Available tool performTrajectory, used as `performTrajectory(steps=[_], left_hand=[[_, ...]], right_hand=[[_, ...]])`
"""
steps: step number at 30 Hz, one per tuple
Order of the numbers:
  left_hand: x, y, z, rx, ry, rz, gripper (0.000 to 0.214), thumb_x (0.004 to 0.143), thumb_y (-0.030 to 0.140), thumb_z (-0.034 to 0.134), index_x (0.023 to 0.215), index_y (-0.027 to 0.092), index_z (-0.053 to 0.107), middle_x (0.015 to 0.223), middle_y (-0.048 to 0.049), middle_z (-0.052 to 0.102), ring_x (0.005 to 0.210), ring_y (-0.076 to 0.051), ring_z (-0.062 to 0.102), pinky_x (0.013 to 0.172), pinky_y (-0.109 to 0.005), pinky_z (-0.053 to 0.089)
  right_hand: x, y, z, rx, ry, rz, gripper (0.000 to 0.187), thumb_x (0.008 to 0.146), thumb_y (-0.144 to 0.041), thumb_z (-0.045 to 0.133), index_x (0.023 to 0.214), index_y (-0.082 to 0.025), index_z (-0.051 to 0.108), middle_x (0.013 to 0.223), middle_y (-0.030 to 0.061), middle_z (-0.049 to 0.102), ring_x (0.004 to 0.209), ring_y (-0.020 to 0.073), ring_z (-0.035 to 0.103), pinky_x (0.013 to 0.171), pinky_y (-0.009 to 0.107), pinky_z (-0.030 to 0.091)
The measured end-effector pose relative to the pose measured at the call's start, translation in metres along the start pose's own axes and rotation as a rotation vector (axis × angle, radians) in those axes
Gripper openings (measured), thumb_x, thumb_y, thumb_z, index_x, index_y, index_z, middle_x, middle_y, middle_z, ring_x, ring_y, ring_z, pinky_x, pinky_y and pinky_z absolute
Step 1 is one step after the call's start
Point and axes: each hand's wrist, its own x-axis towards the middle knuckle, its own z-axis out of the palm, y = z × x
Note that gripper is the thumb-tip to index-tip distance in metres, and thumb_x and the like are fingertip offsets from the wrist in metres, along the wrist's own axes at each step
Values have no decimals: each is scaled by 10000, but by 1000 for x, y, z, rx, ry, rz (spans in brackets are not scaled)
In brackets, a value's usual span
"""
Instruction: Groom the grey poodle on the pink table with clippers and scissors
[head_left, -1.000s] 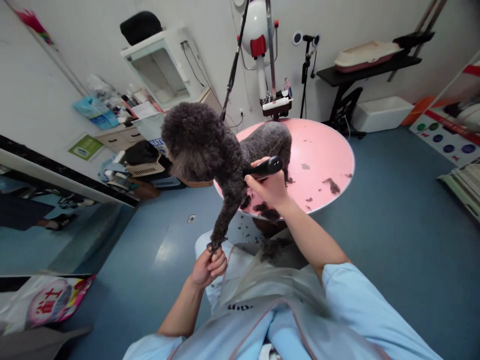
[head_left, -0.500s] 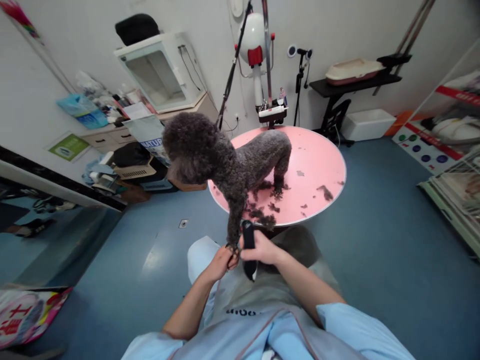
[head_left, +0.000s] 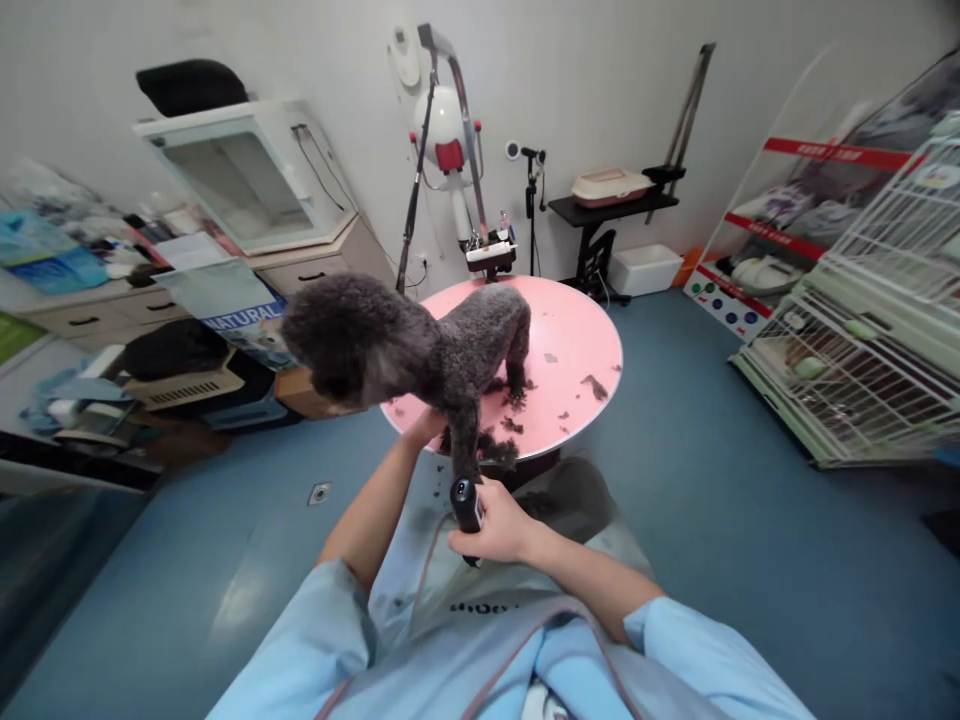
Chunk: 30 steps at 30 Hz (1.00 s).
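Note:
A dark grey curly-coated dog (head_left: 480, 340) stands on a round pink grooming table (head_left: 577, 330), its head toward the left. One foreleg reaches down past the table's near edge, its paw hidden behind the black hair clipper (head_left: 466, 503). My right hand (head_left: 499, 522) is wrapped around that clipper, held upright right at the lower foreleg. Farther up, my left hand (head_left: 429, 425) is tucked under the dog's chest, behind the foreleg; its fingers are out of sight. Clumps of cut hair (head_left: 499, 450) lie by the dog's feet.
A grooming arm (head_left: 461, 90) with a black strap (head_left: 417, 190) rises behind the table. A white glass-fronted cabinet (head_left: 240, 180) stands at left, above a pet carrier (head_left: 187, 390). White wire cages (head_left: 877, 350) are at right. A grey apron (head_left: 510, 590) covers my lap.
My left hand has let go of the forepaw and moved up beneath the dog's chest. The clipper remains in my right hand by the foreleg. The view has swung right, and the dog's head has turned.

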Motion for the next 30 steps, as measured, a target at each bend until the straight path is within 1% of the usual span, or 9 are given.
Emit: performTrajectory(steps=[4, 7, 11, 14, 18, 21, 25, 28, 30], left_hand=[[-22, 2, 25, -161, -182, -81, 358, 635, 444, 769, 702, 132, 608, 675, -80, 624, 725, -235, 592, 723, -393, 513], [-47, 19, 33, -535, -421, -226, 451, 616, 526, 754, 570, 160, 495, 559, -35, 515, 520, -162, 514, 509, -309, 454], [-56, 72, 33, -782, -534, -269, 504, 607, 447, 783, 526, 174, 368, 597, -14, 434, 585, -152, 516, 569, -313, 473], [-57, 120, 18, -852, -508, -222, 530, 622, 400, 781, 535, 175, 310, 571, 18, 329, 582, -126, 472, 627, -314, 472], [-62, 180, -8, -851, -452, -178, 437, 675, 359, 705, 591, 184, 314, 618, 21, 341, 565, -94, 444, 726, -374, 490], [-63, 222, -15, -881, -331, -138, 413, 711, 424, 652, 617, 194, 322, 619, 15, 381, 544, -101, 437, 686, -348, 495], [-61, 273, -12, -939, -260, -42, 407, 748, 452, 609, 616, 200, 319, 576, 16, 430, 495, -98, 436, 619, -299, 482], [-62, 297, -14, -1020, -302, 50, 392, 755, 410, 615, 617, 196, 317, 560, 39, 456, 440, -70, 438, 550, -261, 447], [-66, 306, -16, -1038, -326, 73, 403, 738, 389, 638, 614, 196, 307, 547, 51, 464, 408, -59, 435, 515, -255, 428]], right_hand=[[7, 6, -1, 23, -44, 66, 279, 617, -228, 674, 585, -198, 399, 573, -76, 390, 552, 70, 353, 528, 226, 285], [17, 9, 1, 2, -63, 88, 290, 619, -237, 686, 582, -197, 401, 537, -83, 377, 525, 66, 345, 508, 221, 270], [23, 5, -3, 28, 26, 5, 261, 572, -269, 761, 674, -189, 535, 699, -41, 532, 626, 97, 459, 580, 232, 380], [24, 9, -23, 198, 221, 46, 259, 602, -294, 766, 746, -190, 577, 757, -16, 582, 671, 117, 514, 626, 249, 448], [39, 5, -78, 459, 626, 30, 262, 736, -431, 688, 815, -195, 605, 776, 8, 631, 617, 113, 535, 543, 238, 458], [67, -33, -126, 540, 624, -160, 411, 722, -503, 724, 978, -234, 548, 915, 20, 688, 619, 122, 593, 502, 239, 484], [120, -112, -176, 275, 548, -543, 421, 689, -403, 778, 983, -254, 516, 1016, 5, 679, 783, 133, 654, 701, 282, 557], [155, -149, -187, 14, 395, -677, 331, 684, -359, 755, 897, -219, 542, 891, -3, 675, 801, 155, 651, 745, 313, 554], [166, -150, -181, -134, 350, -690, 266, 677, -314, 734, 849, -201, 565, 830, -5, 664, 765, 160, 643, 726, 315, 546]])
